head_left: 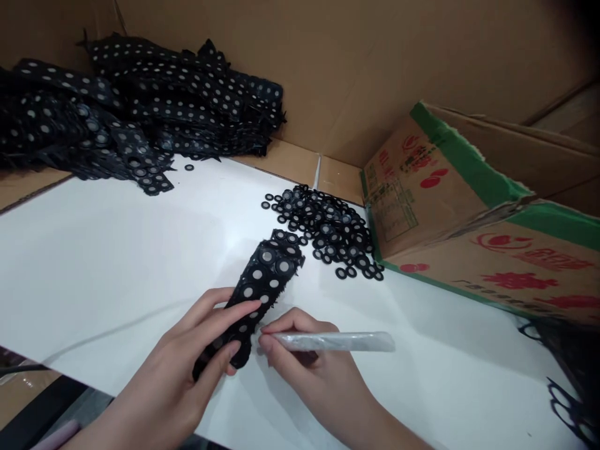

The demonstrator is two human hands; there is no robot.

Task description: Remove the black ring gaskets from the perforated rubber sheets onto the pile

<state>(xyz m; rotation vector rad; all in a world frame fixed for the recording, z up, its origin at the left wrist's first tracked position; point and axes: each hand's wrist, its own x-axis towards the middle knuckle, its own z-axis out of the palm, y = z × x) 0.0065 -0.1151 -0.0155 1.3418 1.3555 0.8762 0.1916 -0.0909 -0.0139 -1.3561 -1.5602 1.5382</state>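
Observation:
In my left hand (187, 356) is a black rubber strip (257, 275) set with rows of round rings with pale centres. My fingers and thumb press around its near half, and its far end points toward a pile of loose black rubber rings (328, 225). My right hand (312, 362) pinches a slim, whitish pen-like tool (342, 341), its rear end pointing right. The tool's working tip is hidden at my fingertips, close beside the strip's right edge; whether it touches the strip I cannot tell.
A heap of similar black strips (187, 100) lies at the back left, with one loose ring (189, 167) near it. A cardboard box with green edges (435, 206) stands on the right of the white tabletop (117, 250). Black cut-out scraps (572, 400) hang at the right edge.

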